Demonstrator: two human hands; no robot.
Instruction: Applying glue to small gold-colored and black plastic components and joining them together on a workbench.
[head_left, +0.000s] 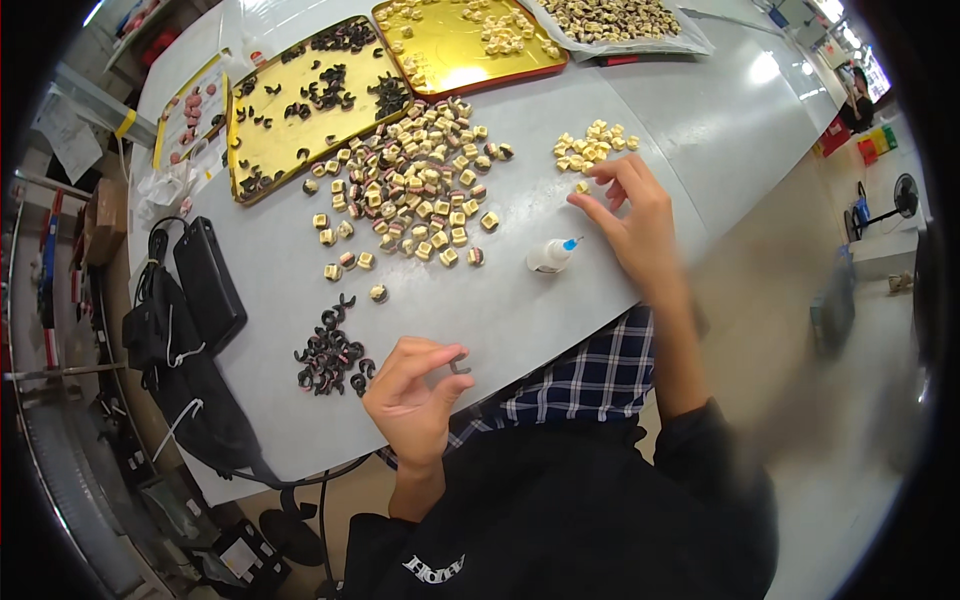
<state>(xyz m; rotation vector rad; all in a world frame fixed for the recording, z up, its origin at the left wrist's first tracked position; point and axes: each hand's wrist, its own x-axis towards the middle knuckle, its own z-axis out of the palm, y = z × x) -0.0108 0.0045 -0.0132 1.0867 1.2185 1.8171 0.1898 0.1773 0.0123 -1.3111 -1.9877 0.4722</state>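
Dark-grey curved piece (455,367) between left fingers (428,355), opening rightward.

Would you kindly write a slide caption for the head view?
Left hand pinching a dark curved piece, right hand by a small cream piece, a white bottle nearby.

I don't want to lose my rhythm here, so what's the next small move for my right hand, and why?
I'd probably settle your right hand's grip on the small cream piece at its fingertips; I can't tell whether it's already pinched. Your left hand holds a dark curved piece, and the big pile shows cream and dark parts together.
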